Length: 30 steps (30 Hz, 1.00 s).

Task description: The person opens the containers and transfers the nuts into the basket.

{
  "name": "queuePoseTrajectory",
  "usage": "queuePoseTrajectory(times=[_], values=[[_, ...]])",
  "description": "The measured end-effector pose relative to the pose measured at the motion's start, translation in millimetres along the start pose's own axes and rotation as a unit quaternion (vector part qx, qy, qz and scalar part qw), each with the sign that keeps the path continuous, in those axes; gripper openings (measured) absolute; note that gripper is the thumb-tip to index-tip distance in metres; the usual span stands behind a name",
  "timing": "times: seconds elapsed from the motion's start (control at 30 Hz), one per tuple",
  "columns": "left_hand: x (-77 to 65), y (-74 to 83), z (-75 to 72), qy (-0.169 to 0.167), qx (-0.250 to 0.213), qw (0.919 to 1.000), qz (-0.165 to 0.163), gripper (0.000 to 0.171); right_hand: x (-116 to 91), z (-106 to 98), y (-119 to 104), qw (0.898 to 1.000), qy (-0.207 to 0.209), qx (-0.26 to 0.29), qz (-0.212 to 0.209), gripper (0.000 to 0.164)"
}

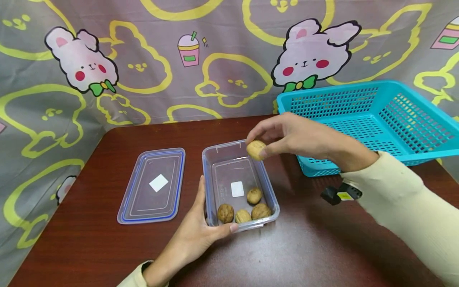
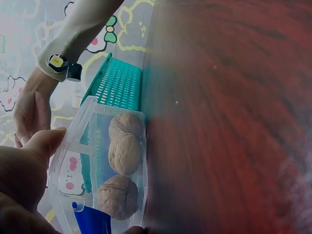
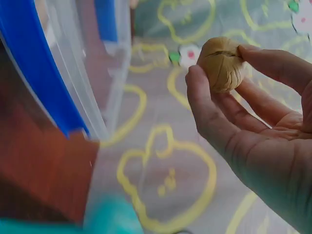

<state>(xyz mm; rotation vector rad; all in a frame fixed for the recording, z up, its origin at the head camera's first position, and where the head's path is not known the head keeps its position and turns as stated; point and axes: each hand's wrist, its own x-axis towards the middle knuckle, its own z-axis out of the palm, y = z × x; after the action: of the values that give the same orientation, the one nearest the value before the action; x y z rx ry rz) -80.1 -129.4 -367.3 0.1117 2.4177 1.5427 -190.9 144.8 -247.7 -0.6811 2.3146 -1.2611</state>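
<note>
Between thumb and fingertips my right hand pinches a pale walnut above the right rim of a clear plastic container. The right wrist view shows this walnut from the side, a dark crack along its shell. My left hand grips the container at its near left corner, thumb over the near rim and fingers along the left wall. Several walnuts lie inside toward the near end, and the left wrist view shows walnuts through the clear wall.
Left of the container, a clear lid with a blue seal lies flat on the dark red table. At the back right stands a turquoise perforated basket. A patterned curtain hangs behind the table.
</note>
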Motion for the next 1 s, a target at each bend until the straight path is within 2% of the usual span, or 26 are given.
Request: queuePoseTrajectory(times=[0.13, 0.23, 0.53, 0.73, 1.0], values=[[-1.0, 0.5, -0.2, 0.003, 0.005, 1.0, 0.001, 0.142, -6.6, -29.2, 1.8, 0.998, 0.045, 0.029, 0.029, 0.032], [-1.1, 0.8, -0.3, 0.004, 0.003, 0.9999, 0.009, 0.141, -8.2, -52.4, 11.2, 0.995, 0.073, 0.052, 0.044, 0.034], [-0.3, -0.1, 0.2, 0.002, -0.002, 0.9999, 0.017, 0.141, -4.6, -117.3, 75.6, 0.979, 0.133, 0.138, 0.068, 0.031], [1.1, -1.8, 0.3, 0.002, 0.005, 0.9997, 0.023, 0.14, -1.2, -143.9, 111.4, 0.967, 0.148, 0.167, 0.123, 0.025], [0.5, -2.0, 0.7, 0.003, 0.009, 0.9996, 0.025, 0.14, 4.2, -162.4, 136.2, 0.952, 0.147, 0.208, 0.168, 0.025]])
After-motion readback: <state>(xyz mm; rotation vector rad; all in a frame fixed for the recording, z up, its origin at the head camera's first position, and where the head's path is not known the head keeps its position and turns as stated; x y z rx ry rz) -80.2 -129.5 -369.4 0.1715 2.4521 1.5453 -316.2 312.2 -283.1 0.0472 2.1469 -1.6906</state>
